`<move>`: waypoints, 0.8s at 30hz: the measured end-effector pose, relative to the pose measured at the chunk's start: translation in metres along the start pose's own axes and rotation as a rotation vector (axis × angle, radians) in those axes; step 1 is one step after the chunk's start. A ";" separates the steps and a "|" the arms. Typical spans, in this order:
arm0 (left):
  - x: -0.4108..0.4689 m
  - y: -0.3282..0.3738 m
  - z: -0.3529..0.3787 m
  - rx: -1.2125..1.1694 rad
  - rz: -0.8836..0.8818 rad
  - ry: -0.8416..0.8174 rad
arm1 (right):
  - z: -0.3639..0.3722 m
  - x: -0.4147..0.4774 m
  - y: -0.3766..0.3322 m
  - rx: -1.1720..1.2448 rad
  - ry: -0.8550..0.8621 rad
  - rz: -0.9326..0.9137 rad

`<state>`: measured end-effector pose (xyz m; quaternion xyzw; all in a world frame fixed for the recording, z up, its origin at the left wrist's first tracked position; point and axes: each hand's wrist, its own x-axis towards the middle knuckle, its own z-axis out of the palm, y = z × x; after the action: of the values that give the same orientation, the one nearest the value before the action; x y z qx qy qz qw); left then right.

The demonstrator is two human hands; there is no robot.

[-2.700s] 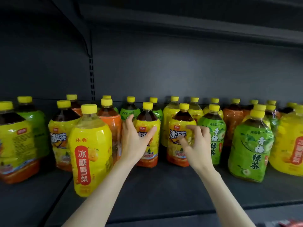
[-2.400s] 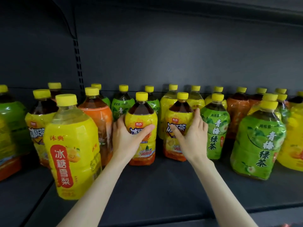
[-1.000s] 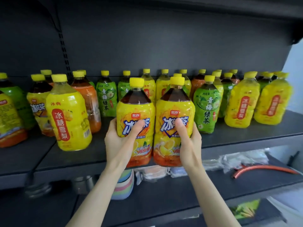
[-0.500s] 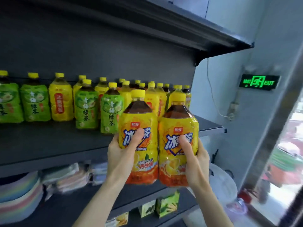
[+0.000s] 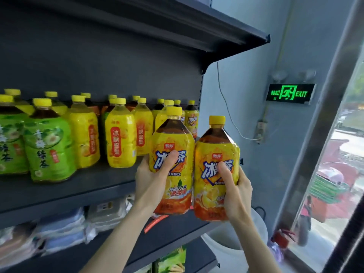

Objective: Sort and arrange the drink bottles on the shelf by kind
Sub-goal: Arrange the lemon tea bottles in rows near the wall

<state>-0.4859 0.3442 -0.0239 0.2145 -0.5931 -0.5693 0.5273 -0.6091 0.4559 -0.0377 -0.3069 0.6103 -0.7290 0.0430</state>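
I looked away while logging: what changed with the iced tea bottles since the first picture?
The left hand gripped the left iced tea bottle, the right hand the right iced tea bottle; both were lifted off the shelf and carried rightward to its end, not yet set down. The green tea bottles stayed standing.

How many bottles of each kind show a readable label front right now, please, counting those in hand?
Green tea bottles: 2
Yellow pear drink bottles: 3
Iced tea bottles: 3, one in left hand, one in right hand, one shelved
Total: 8
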 end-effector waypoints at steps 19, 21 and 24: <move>0.170 -0.116 0.172 0.147 0.133 0.061 | -0.036 0.272 0.107 0.039 -0.116 -0.027; 0.178 -0.123 0.189 0.182 0.143 0.096 | -0.043 0.295 0.116 0.064 -0.160 -0.005; 0.192 -0.133 0.214 0.208 0.155 0.165 | -0.051 0.328 0.131 0.084 -0.236 0.015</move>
<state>-0.7856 0.2421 -0.0265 0.2678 -0.6183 -0.4428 0.5915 -0.9407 0.3230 -0.0315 -0.3840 0.5721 -0.7124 0.1329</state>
